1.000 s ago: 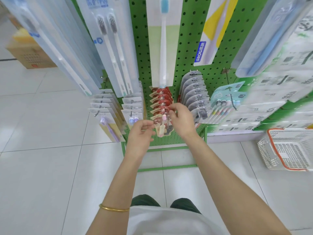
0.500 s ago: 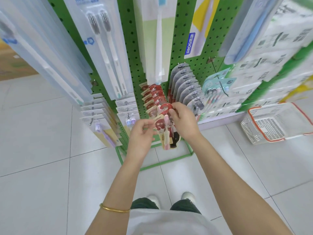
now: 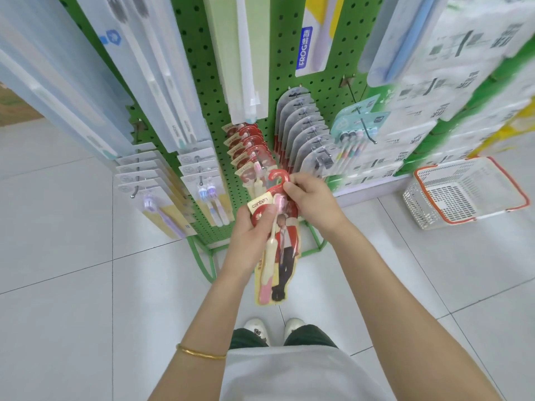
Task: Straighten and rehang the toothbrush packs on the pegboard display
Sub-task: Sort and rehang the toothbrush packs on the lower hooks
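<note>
A red and cream toothbrush pack [image 3: 279, 256] with a pink brush and a red hook top hangs free of the green pegboard [image 3: 202, 82], held in front of it. My left hand [image 3: 250, 233] grips its left edge near the label. My right hand [image 3: 312, 201] pinches the top just below the red hook. Behind them a row of matching red packs [image 3: 246, 149] hangs on a peg. Grey arched packs [image 3: 301, 125] hang to the right of that row.
White packs [image 3: 139, 169] and two-brush packs [image 3: 202, 180] hang low on the left. Long clear packs [image 3: 150, 68] hang above. A white basket with a red rim [image 3: 469, 192] sits on the tiled floor at right. A cardboard box [image 3: 14, 108] stands far left.
The red pack has come off its peg and toward me, away from the row. Both hands moved down with it. The view tilted downward, showing my shoes.
</note>
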The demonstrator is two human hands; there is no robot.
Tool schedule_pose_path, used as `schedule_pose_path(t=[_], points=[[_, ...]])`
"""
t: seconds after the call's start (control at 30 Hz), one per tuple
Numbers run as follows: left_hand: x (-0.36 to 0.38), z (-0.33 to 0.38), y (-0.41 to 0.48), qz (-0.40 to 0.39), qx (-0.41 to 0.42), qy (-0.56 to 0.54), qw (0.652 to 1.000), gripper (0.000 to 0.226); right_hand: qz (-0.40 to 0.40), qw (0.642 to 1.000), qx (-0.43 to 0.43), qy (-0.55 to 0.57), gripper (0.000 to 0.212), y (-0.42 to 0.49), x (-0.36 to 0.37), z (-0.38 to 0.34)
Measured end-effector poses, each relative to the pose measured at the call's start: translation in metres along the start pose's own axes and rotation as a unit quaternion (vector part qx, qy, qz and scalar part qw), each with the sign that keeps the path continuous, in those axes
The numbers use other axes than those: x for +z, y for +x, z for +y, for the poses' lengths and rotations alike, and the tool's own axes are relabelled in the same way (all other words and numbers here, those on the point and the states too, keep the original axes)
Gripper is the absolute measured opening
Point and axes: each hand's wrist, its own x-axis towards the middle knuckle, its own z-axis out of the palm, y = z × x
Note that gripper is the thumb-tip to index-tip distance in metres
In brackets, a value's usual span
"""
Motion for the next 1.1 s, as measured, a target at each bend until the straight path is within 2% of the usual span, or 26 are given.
schedule_pose_path(t=[0.03,0.1,0.17,0.23,0.33,0.43,0.57,0.7,0.87,1.0,1.1], points=[[0.008,0.002,-0.002,0.007,0.000,-0.010,1.000,0.004,-0.002,1.000,0.008,0.015,0.024,-0.002,-0.002,0.001],[0.022,0.001,-0.005,0.016,0.008,-0.024,1.000,0.008,0.004,0.999,0.025,0.039,0.020,-0.004,-0.008,0.007],[0.031,-0.006,-0.003,0.031,-0.001,-0.036,0.999,0.024,0.022,0.997,0.040,0.060,0.016,-0.008,-0.016,0.019],[0.041,-0.014,0.000,0.061,-0.018,-0.060,0.996,0.044,0.027,0.998,0.050,0.017,0.016,-0.016,-0.025,0.037],[0.059,-0.026,0.004,0.117,-0.079,-0.102,0.985,0.065,-0.023,0.997,0.065,-0.029,0.032,-0.037,-0.035,0.063],[0.077,-0.035,0.005,0.169,-0.105,-0.093,0.976,0.048,-0.040,0.997,0.071,-0.010,0.028,-0.053,-0.037,0.077],[0.095,-0.037,-0.001,0.180,-0.039,0.020,0.983,0.049,-0.012,0.993,0.107,0.053,0.016,-0.058,-0.039,0.088],[0.101,-0.043,-0.009,0.113,0.002,0.144,0.983,0.070,0.019,0.988,0.118,0.094,0.018,-0.055,-0.042,0.092],[0.091,-0.056,-0.022,0.044,0.012,0.276,0.960,0.070,0.024,0.967,0.191,0.169,0.018,-0.059,-0.031,0.107],[0.085,-0.065,-0.032,-0.047,-0.029,0.368,0.928,0.066,0.048,0.951,0.245,0.180,0.017,-0.057,-0.019,0.120],[0.081,-0.069,-0.034,-0.103,-0.042,0.465,0.879,0.067,0.061,0.934,0.292,0.198,0.021,-0.052,-0.013,0.130]])
